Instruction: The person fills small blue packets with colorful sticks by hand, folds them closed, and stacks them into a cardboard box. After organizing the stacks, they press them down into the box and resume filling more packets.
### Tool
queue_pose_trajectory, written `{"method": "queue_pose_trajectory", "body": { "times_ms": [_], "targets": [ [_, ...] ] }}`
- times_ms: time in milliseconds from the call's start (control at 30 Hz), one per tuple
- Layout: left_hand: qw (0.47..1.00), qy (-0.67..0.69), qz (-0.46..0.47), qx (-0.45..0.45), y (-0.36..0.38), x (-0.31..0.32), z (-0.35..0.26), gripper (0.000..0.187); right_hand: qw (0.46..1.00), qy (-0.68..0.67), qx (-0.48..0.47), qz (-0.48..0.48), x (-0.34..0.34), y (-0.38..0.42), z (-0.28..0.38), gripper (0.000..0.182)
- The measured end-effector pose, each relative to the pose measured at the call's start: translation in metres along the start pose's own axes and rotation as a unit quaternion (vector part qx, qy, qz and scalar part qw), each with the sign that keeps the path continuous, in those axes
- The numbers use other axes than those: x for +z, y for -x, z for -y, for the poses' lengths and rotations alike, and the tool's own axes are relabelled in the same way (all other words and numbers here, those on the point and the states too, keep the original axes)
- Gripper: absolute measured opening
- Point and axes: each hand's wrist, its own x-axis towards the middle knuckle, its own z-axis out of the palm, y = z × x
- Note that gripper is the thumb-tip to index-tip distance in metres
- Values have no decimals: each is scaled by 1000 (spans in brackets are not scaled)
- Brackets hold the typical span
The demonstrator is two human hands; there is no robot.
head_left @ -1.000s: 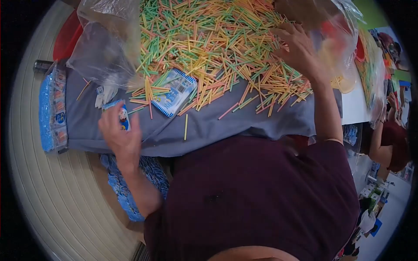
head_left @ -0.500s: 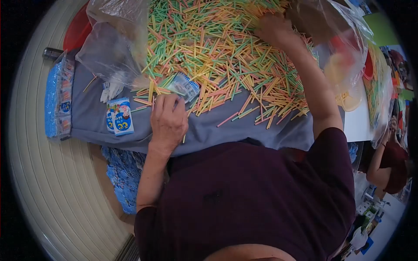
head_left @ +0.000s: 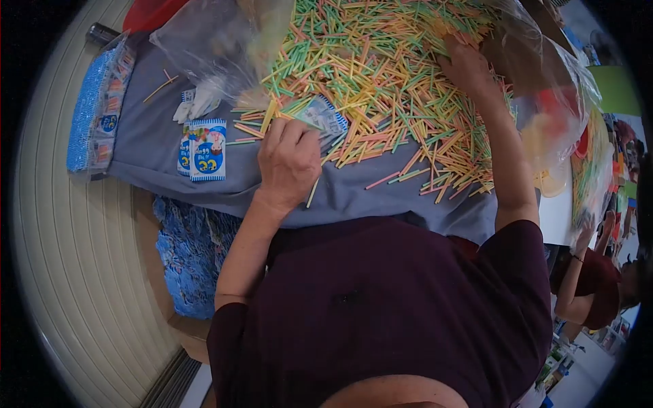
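A wide heap of thin pastel sticks [head_left: 381, 88], green, yellow, orange and pink, is spread over the grey cloth [head_left: 252, 160]. My right hand [head_left: 469, 68] reaches into its far right part, fingers bent around a blurred yellow-orange bunch of sticks. At the near left edge, my left hand [head_left: 291, 160] is closed with its fingers curled; what they hold is hidden. Just beyond its fingertips, a clear packet with blue-striped ends [head_left: 325, 117] lies partly under sticks. Two blue-and-white printed packets [head_left: 208, 151] overlap to the left of that hand.
Clear plastic bags [head_left: 211, 54] flank the heap. A long bag of packets [head_left: 95, 112] lies at the left edge, near a red container [head_left: 151, 12]. Crumpled white wrappers [head_left: 201, 100] are behind the printed packets. Another person [head_left: 588, 285] sits at the far right.
The view has shifted, so the table appears further right and higher. My right hand has come slightly nearer within the heap. My left hand stays beside the clear packet, still closed.
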Motion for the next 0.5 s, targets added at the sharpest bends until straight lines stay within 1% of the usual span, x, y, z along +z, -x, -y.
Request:
{"method": "queue_pose_trajectory", "body": {
  "times_ms": [33, 100, 133, 200, 233, 300, 333, 367, 400, 433, 467, 500],
  "targets": [
    [1000, 2, -2, 1, -2, -3, 0, 12, 1000, 3, 1, -1, -3, 0, 2, 37],
    [997, -56, -47, 38, -3, -12, -1, 12, 996, 24, -18, -79, -8, 1, 8, 40],
    [997, -57, -47, 33, 3, -9, 0, 12, 996, 24, -23, -77, -8, 0, 6, 40],
    [998, -63, 14, 12, 11, -2, 5, 9, 998, 61, -15, 7, -8, -7, -3, 43],
    [998, -66, 13, 12, 11, -3, 5, 9, 998, 60, -17, 5, -4, -9, -7, 43],
    [999, -40, 8, -21, 15, -6, -1, 5, 991, 38, -69, -107, 6, -4, -12, 39],
    [999, -40, 8, -25, 16, -7, -1, 5, 991, 36, -72, -105, 6, -5, -12, 39],
    [999, -9, 16, -40, 16, -8, 2, 7, 987, -103, -33, -122, 6, -8, -12, 35],
    [998, 23, 24, -55, 16, -9, 4, 8, 961, -240, 9, -134, 4, -8, -10, 31],
    [998, 23, 25, -55, 16, -10, 7, 8, 961, -240, 10, -134, 4, -7, -8, 31],
    [997, 38, 2, -63, 14, -10, 10, 9, 912, -388, 14, -130, 3, -5, -6, 29],
    [996, 54, -21, -70, 12, -9, 12, 10, 842, -525, 19, -124, 0, -2, -3, 27]
  ]
}}
